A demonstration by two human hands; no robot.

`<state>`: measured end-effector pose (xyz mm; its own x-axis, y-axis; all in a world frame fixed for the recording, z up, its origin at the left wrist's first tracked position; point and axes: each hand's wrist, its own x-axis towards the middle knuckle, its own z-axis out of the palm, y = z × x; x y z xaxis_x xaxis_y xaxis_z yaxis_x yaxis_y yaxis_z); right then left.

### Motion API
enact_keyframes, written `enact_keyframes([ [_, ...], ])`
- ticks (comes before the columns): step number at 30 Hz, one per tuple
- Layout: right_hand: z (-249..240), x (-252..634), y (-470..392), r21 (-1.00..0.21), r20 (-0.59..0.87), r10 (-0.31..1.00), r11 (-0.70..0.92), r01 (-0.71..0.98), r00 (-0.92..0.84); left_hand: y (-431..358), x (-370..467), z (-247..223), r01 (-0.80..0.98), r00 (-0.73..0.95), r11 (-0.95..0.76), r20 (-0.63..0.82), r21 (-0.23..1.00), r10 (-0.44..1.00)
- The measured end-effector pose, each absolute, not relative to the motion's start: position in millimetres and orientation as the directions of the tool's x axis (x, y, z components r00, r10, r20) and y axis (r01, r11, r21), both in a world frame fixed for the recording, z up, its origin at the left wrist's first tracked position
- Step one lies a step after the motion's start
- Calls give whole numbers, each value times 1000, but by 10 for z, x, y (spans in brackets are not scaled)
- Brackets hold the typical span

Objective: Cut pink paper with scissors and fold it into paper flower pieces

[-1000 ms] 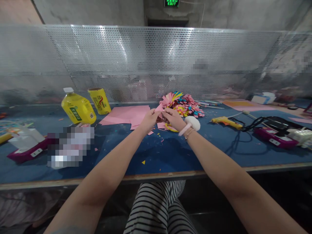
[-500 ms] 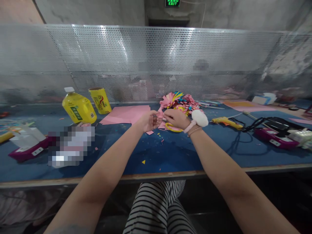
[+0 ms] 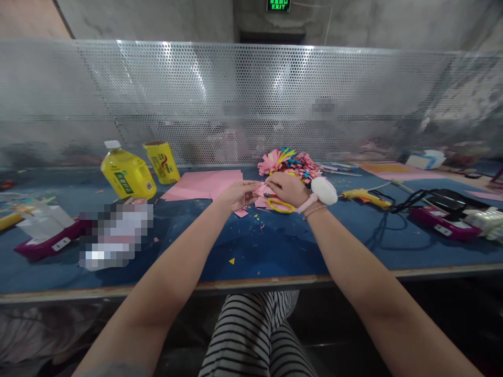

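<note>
A small piece of pink paper (image 3: 260,189) is between my two hands, over the middle of the table. My left hand (image 3: 239,195) is closed on its left side, thumb on top and fingers curled beneath. My right hand (image 3: 290,188), with a white fluffy band at the wrist, pinches the paper's upper right edge. Just below the right hand are yellow-handled scissors (image 3: 281,206); their blades are partly hidden, and I cannot tell whether they touch the hand. Pink paper sheets (image 3: 204,184) lie behind my left hand. Beyond my right hand is a heap of paper flowers (image 3: 273,161).
A yellow liquid bottle (image 3: 128,173) and a yellow canister (image 3: 162,163) stand at left. To the right are a yellow glue gun (image 3: 367,198), black cables and a purple tray (image 3: 446,224). Paper scraps dot the blue table (image 3: 243,262). A perforated metal screen (image 3: 157,94) closes the back.
My left fingers have straightened a little along the pink paper. My right hand has lifted and turned slightly, showing more of the scissors' yellow handle.
</note>
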<state>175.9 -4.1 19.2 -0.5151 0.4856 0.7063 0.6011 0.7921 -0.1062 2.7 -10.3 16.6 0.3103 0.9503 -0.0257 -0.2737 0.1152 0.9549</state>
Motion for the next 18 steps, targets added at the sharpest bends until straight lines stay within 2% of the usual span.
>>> enact_keyframes([
  [4,219,1694,-94,-350,746,558,793,499,-363,-94,36,144,-238,286,-29,98,971,953],
  [7,227,1640,-136,-555,687,653,755,350,-318,-83,60,131,-273,263,-134,208,953,942],
  [10,216,1613,-152,-706,605,736,673,223,-304,-87,93,134,-327,205,-231,307,917,929],
  [12,207,1608,-148,-754,580,764,635,169,-281,-94,108,141,-335,179,-281,354,899,918],
  [18,212,1602,-131,-786,588,777,614,68,-225,-102,114,150,-318,128,-343,398,884,908],
])
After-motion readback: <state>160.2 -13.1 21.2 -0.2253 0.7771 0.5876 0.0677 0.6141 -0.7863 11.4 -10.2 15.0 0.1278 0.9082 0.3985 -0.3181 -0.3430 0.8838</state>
